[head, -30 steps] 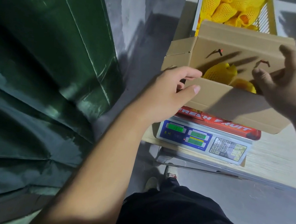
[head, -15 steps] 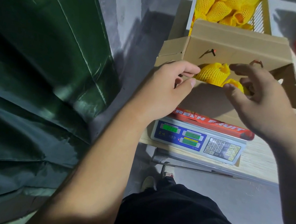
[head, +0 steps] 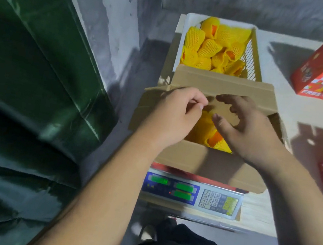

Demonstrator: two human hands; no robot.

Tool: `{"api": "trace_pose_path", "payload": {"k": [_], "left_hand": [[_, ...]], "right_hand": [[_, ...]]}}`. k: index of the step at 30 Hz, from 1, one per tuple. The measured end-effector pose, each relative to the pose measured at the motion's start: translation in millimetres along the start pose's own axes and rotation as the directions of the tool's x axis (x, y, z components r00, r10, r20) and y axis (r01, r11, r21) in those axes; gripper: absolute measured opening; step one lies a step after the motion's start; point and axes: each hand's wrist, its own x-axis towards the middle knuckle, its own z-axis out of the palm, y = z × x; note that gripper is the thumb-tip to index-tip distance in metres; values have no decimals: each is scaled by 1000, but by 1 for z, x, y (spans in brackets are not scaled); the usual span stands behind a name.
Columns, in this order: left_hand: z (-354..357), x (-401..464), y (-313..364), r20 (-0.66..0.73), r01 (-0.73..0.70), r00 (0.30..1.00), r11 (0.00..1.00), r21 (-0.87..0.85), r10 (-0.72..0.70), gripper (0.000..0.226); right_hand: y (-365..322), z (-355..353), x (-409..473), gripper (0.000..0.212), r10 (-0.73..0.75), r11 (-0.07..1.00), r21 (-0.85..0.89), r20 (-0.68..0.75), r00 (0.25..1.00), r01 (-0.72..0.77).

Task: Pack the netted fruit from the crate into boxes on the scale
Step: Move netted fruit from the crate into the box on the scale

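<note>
Box [head: 209, 163] on scale [head: 191, 195], a few netted fruit [head: 207, 131] inside. Crate [head: 253, 58] behind it holds many more; most packing left, I judge. My left hand [head: 175, 114] and right hand [head: 246, 127] hover over the box, fingers loosely curled, neither grip visibly holding anything.

Right hand [head: 248, 127]: moved from the box's [head: 208, 166] right flap to over its middle, fingers curled above the fruit [head: 207, 133]. Left hand [head: 176, 114]: shifted inward from the left wall, fingertips now just beside the right's, over the opening.
</note>
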Motion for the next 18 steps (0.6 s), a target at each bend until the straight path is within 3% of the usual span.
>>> {"api": "trace_pose_path", "payload": {"k": [4,6,8,11,15,18], "left_hand": [[23,60,11,47,-2,999,993,118,-4,18],[35,89,11,96,17,995,988,153,-32,16],[49,117,7,158,52,984,980,193,-83,15],[68,156,-3,255,110,948,946,305,-192,16],[94,187,-17,389,49,871,839,541,-301,18],[115,206,-20,401,-42,866,754,655,-300,19]], "right_hand": [[24,-15,41,39,13,1000,3,86,996,-13],[42,-23,64,42,-1,997,-78,119,993,11],[65,-24,90,39,1,990,-140,171,985,23],[107,-17,134,35,61,996,-87,289,955,-37],[155,10,201,44,252,954,-282,551,796,-107],[183,40,237,53,332,907,-415,608,721,-67]]}}
